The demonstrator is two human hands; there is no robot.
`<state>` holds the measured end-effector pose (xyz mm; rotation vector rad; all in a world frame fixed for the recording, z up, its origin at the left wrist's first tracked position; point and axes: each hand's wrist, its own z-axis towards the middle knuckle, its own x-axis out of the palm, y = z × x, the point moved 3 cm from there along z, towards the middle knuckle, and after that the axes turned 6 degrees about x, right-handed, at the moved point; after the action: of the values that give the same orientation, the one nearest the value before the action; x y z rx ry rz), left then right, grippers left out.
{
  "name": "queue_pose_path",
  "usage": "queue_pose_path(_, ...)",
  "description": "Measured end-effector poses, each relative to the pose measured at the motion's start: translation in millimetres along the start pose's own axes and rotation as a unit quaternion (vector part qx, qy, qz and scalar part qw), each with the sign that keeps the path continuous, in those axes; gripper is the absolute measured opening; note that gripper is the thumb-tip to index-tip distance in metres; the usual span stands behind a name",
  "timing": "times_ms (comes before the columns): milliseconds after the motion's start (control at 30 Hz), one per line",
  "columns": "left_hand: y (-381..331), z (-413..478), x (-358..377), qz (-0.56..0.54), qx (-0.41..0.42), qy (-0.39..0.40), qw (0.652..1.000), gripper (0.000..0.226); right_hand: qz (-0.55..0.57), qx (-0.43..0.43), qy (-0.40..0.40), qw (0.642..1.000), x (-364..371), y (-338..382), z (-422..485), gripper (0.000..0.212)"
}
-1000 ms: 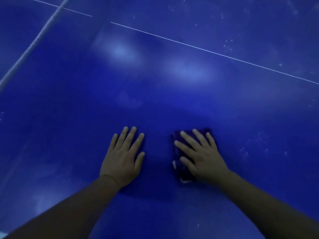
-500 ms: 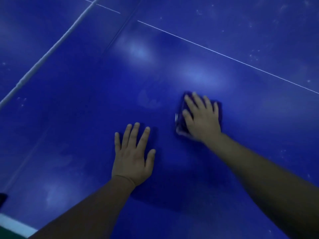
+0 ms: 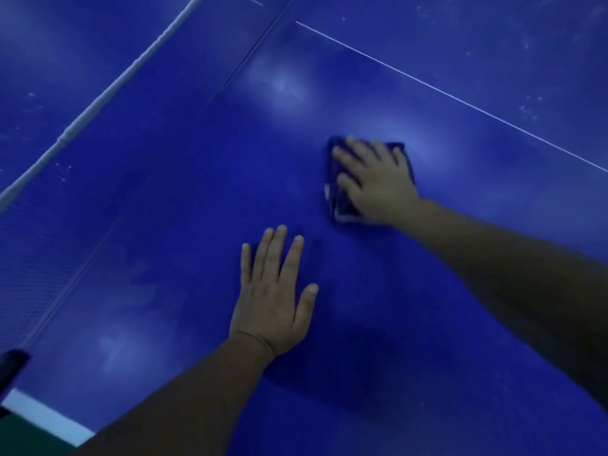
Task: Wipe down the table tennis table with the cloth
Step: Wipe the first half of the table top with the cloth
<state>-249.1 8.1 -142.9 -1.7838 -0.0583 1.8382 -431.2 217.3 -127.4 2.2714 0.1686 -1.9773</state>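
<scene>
Right hand [image 3: 375,181] pressed flat, fingers spread, on top of the folded dark cloth [image 3: 339,205]; not gripping it, only pinning it to the blue table [image 3: 184,166]. Cloth showing as a dark border past the fingertips, along the thumb side, and at the near left corner, where a pale edge catches the light. Right forearm stretched out from the lower right of the view. Hand and cloth slightly blurred.

Left hand [image 3: 271,296] nearer the body and to the left, well apart from the cloth, palm down on the bare table, fingers extended and slightly splayed, thumb out to the right; holding nothing.

Farther out: a thin white line [image 3: 460,100] running diagonally beyond the right hand, pale glare patches around the cloth, faint white specks on the surface past the line. Net [image 3: 108,100] with its white top band crossing the upper left, a seam in the table beside it. White table edge [image 3: 39,419] at the lower left corner, a dark object just above it, too cropped to identify.

Compared with half a second ago: cloth and right hand farther from the body and closer to the white line. Left hand in much the same planted spot. A second ago, both hands side by side near the body.
</scene>
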Motion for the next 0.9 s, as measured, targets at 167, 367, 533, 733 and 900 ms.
queue_pose_path(167,-1.2,0.6,-2.2,-0.020,0.013,-0.002,1.000,0.065,0.073,0.090,0.003,0.993,0.3,40.5,17.5,0.058)
queue_pose_path(367,-4.5,-4.0,-4.0,-0.026,0.093,0.022,0.995,0.061,0.036,-0.079,0.011,0.996,39.9,10.4,-247.4,0.054)
queue_pose_path(533,-11.9,-3.3,-1.2,0.019,0.162,0.098,0.982,0.063,0.020,0.150,0.051,0.987,21.1,-81.6,-201.4,0.062)
queue_pose_path(733,-15.6,-5.6,-5.8,0.018,0.143,0.150,0.978,0.069,0.039,0.170,-0.003,0.985,34.3,8.5,-219.7,0.062)
queue_pose_path(900,-29.9,-60.5,-6.9,0.071,0.192,0.161,0.965,0.066,0.026,-0.105,0.038,0.993,51.8,27.5,-368.1,0.057)
